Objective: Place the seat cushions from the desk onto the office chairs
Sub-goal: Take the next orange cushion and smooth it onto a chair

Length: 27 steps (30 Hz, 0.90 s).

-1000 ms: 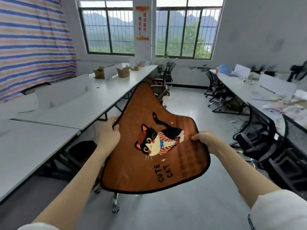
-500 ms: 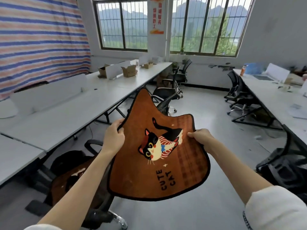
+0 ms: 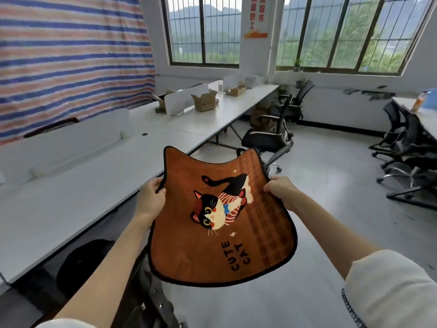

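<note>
Bright office, long white table (image 3: 78,197) along the left. Brown cat seat cushion (image 3: 220,223) held in mid-air right of table, left hand (image 3: 151,200) and right hand (image 3: 280,188) pinching opposite side edges, long axis pointing away toward black office chair (image 3: 267,137).

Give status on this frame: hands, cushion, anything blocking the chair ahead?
Left hand and right hand each grip a side edge of the cat cushion. Cushion in the air, not yet placed. Nothing visible blocking the black chair.

Bright window (image 3: 343,34) daylight, soft blur, bowed edges.
</note>
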Each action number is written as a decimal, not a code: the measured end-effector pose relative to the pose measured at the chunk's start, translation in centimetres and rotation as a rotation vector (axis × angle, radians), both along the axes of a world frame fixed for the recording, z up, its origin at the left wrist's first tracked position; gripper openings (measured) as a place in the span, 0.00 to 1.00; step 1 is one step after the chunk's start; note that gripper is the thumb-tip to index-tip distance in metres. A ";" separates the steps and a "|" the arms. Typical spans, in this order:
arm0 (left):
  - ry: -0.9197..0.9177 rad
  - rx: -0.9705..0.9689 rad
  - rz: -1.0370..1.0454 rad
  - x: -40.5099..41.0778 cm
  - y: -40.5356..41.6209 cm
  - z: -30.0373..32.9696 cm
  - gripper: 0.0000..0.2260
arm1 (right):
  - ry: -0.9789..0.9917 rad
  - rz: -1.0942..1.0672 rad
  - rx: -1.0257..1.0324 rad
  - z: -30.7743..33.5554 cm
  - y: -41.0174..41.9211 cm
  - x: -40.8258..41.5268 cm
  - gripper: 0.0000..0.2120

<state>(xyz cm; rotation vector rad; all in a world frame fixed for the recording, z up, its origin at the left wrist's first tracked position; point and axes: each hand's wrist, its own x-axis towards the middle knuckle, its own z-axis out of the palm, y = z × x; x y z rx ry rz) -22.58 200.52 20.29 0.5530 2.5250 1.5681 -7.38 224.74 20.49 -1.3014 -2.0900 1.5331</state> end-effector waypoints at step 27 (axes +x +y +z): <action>-0.255 -0.201 -0.035 -44.9 48.7 -10.6 0.15 | -0.091 0.014 0.069 -9.8 46.9 -47.6 0.21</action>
